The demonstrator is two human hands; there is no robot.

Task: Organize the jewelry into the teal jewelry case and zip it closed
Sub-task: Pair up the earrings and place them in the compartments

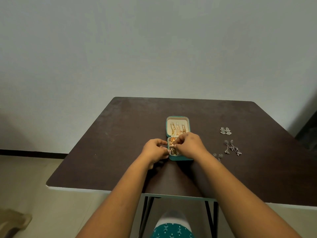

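Observation:
The teal jewelry case (180, 158) lies open in the middle of the dark table (120, 134). Its cream lid (186, 121) holds three gold chains (177, 129). Gold pieces (172, 139) fill the left compartments of the tray. My left hand (155, 151) grips the tray's left wall with curled fingers. My right hand (190, 145) hovers over the tray, its fingertips pinching a small gold piece by the left compartments; the hand hides the tray's right half. Silver earrings lie loose to the right: a stud pair (226, 131), a dangling pair (233, 148) and another pair (218, 156) beside my right forearm.
The table stands against a plain wall, with bare dark surface left of the case and in front of it. Its front edge (103, 190) and black legs (145, 213) are near my knee. Pale floor lies at the left.

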